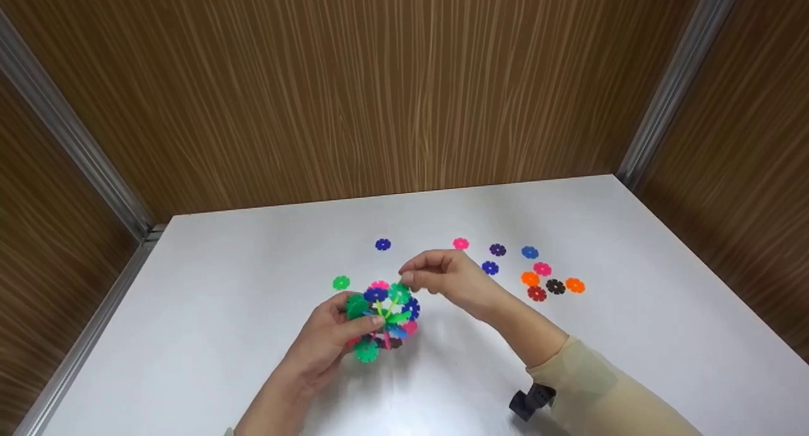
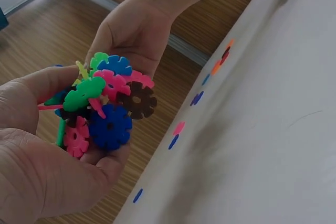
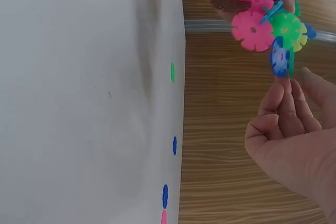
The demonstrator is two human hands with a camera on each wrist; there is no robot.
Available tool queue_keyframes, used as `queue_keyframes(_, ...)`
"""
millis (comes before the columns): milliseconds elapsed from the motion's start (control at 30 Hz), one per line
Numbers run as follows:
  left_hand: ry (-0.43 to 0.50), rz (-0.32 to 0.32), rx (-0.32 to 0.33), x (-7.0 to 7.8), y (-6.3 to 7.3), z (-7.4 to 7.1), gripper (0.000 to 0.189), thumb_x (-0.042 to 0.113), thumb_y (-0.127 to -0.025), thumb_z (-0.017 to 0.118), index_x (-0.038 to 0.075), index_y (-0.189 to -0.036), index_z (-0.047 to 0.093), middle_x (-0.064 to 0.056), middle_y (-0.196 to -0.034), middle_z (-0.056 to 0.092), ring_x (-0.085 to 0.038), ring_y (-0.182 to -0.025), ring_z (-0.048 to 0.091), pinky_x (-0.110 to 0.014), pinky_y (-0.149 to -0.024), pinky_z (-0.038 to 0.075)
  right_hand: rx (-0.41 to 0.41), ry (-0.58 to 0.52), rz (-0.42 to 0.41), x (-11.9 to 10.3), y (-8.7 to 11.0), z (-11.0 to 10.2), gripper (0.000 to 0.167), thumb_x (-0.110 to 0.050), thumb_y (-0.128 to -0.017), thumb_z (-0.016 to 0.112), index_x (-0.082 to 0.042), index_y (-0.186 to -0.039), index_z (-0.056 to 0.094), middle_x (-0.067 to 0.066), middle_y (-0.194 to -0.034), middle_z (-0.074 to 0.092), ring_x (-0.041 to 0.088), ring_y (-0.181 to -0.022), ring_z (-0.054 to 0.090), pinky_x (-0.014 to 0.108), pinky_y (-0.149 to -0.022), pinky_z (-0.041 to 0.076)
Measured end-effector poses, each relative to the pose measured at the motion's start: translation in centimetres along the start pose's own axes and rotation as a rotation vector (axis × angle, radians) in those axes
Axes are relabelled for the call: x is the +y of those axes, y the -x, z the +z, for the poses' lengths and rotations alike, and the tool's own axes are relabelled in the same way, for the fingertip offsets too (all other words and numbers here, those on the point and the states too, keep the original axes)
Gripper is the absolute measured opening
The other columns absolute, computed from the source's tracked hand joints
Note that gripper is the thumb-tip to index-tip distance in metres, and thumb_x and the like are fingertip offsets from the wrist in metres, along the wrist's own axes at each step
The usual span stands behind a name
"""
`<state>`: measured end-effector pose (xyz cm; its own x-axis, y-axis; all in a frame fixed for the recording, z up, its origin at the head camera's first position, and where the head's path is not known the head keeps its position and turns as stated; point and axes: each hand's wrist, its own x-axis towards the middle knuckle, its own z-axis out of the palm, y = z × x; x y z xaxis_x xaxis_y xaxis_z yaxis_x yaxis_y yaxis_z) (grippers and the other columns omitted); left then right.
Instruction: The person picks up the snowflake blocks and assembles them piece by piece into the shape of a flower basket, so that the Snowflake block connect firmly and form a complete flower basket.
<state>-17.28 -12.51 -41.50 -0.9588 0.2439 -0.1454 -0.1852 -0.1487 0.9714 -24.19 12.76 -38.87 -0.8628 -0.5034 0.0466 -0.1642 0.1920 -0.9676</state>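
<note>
White table (image 1: 158, 335): is being bounded by wood-grain panels (image 1: 404, 95) at far, left and right.
Loose discs, middle: a dark blue disc (image 1: 382, 244) is being shown at the far side; a bright green disc (image 1: 341, 283) is lying nearer, to its left.
Loose discs, right: two pink discs (image 1: 461, 243), a purple disc (image 1: 497, 250), a royal blue disc (image 1: 490, 268), a light blue disc (image 1: 529, 252), two orange discs (image 1: 575, 285), a red disc (image 1: 536, 294) and a dark disc (image 1: 555, 287) are being displayed flat.
In the way: the table at near right is being crossed by the right forearm (image 1: 531, 332); a black fitting (image 1: 532, 401) is being partly covered by the sleeve (image 1: 607, 385).
Obscured: right fingertips are being hidden behind the cluster in the left wrist view; inner joints are being masked by overlapping discs.
Disc cluster (image 1: 398, 318): is being held above the table, near middle.
Left hand (image 1: 325, 332): is being clamped round the cluster, thumb on top.
Right hand (image 1: 445, 275): is being held with fingers bent, tips at a green cluster disc (image 1: 399, 293); whether it is being pinched cannot be told.
</note>
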Motion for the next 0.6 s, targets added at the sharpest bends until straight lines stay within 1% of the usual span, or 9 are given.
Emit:
queue_keyframes(67,0.007,0.009,0.043,0.5,0.1,-0.3,0.059,0.019,-0.093,0.084,-0.003,-0.139,0.054,-0.015,-0.126,0.073,-0.027,-0.113,0.072,-0.036,-0.101,0.057,0.023,0.002,0.001,0.1,-0.6,-0.3,0.024,-0.030,-0.104,0.071,-0.012,-0.119,0.077,0.007,-0.112,0.077,0.027,-0.108,0.068,0.041,-0.095,0.051)
queue_keyframes(100,0.013,0.011,0.064,0.7,0.1,-0.5,0.059,0.019,-0.093,0.084,-0.003,-0.140,0.054,-0.015,-0.126,0.073,-0.027,-0.113,0.072,-0.036,-0.101,0.057,0.033,-0.005,0.007,0.1,-0.9,-0.5,0.024,-0.031,-0.104,0.071,-0.012,-0.118,0.077,0.007,-0.112,0.077,0.027,-0.108,0.069,0.039,-0.093,0.051)
queue_keyframes(167,0.023,0.020,0.106,1.1,0.2,-0.8,0.057,0.018,-0.093,0.084,-0.002,-0.138,0.056,-0.014,-0.124,0.072,-0.026,-0.112,0.071,-0.036,-0.100,0.057,0.054,-0.020,0.021,0.5,-1.6,-0.8,0.023,-0.030,-0.105,0.070,-0.012,-0.117,0.077,0.007,-0.113,0.078,0.027,-0.107,0.070,0.038,-0.092,0.050)
queue_keyframes(233,0.030,0.029,0.148,1.5,0.2,-1.2,0.051,0.018,-0.093,0.084,-0.001,-0.133,0.059,-0.014,-0.122,0.073,-0.026,-0.110,0.071,-0.036,-0.100,0.057,0.069,-0.025,0.030,0.9,-2.3,-1.0,0.022,-0.028,-0.105,0.069,-0.011,-0.116,0.077,0.007,-0.113,0.078,0.028,-0.107,0.070,0.041,-0.092,0.050)
queue_keyframes(367,0.058,0.079,0.226,2.8,0.7,-2.5,0.038,0.013,-0.094,0.082,0.000,-0.124,0.061,-0.013,-0.116,0.074,-0.026,-0.108,0.071,-0.036,-0.099,0.054,0.098,-0.027,0.048,1.9,-4.3,-1.0,0.018,-0.022,-0.104,0.070,-0.010,-0.115,0.077,0.007,-0.112,0.078,0.030,-0.110,0.069,0.052,-0.100,0.047)
queue_keyframes(433,0.073,0.115,0.259,3.5,1.0,-3.4,0.035,0.011,-0.096,0.079,0.000,-0.123,0.061,-0.013,-0.116,0.074,-0.027,-0.108,0.070,-0.036,-0.099,0.054,0.107,-0.025,0.054,2.5,-5.6,-0.8,0.018,-0.018,-0.103,0.071,-0.008,-0.117,0.076,0.009,-0.115,0.077,0.029,-0.112,0.069,0.054,-0.105,0.047)
queue_keyframes(500,0.087,0.146,0.279,4.1,1.4,-4.3,0.034,0.011,-0.098,0.077,0.000,-0.125,0.060,-0.012,-0.117,0.073,-0.027,-0.110,0.069,-0.035,-0.099,0.054,0.110,-0.018,0.060,3.1,-6.9,-0.4,0.020,-0.014,-0.102,0.072,-0.005,-0.120,0.075,0.012,-0.119,0.076,0.025,-0.111,0.068,0.050,-0.109,0.048)
queue_keyframes(600,0.107,0.171,0.288,4.9,1.9,-5.5,0.035,0.013,-0.101,0.074,0.000,-0.129,0.058,-0.010,-0.119,0.072,-0.027,-0.114,0.068,-0.034,-0.100,0.054,0.085,0.043,0.071,3.8,-8.6,0.5,0.024,-0.011,-0.101,0.073,-0.003,-0.124,0.074,0.013,-0.123,0.074,0.022,-0.108,0.067,0.041,-0.102,0.054)
